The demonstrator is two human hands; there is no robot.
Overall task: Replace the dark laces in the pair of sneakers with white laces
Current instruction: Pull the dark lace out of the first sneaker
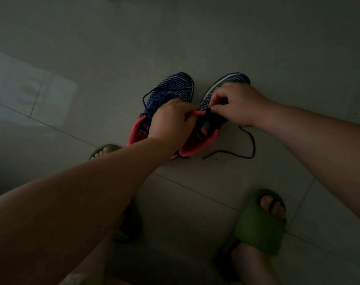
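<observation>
Two navy knit sneakers with pink linings stand side by side on the tiled floor. The left sneaker [170,87] still carries its dark lace, loosened near the tongue. My left hand [170,120] pinches the pink tongue edge of the right sneaker [205,138]. My right hand [236,103] pinches the dark lace [247,145] at that shoe's eyelets, and the lace's loose end trails in a loop on the floor to the right. No white lace is in view.
My feet in green slides [259,225] stand close in front of the shoes, one at the lower right, the other [105,150] partly hidden under my left forearm. Grey floor tiles [216,38] stretch all around.
</observation>
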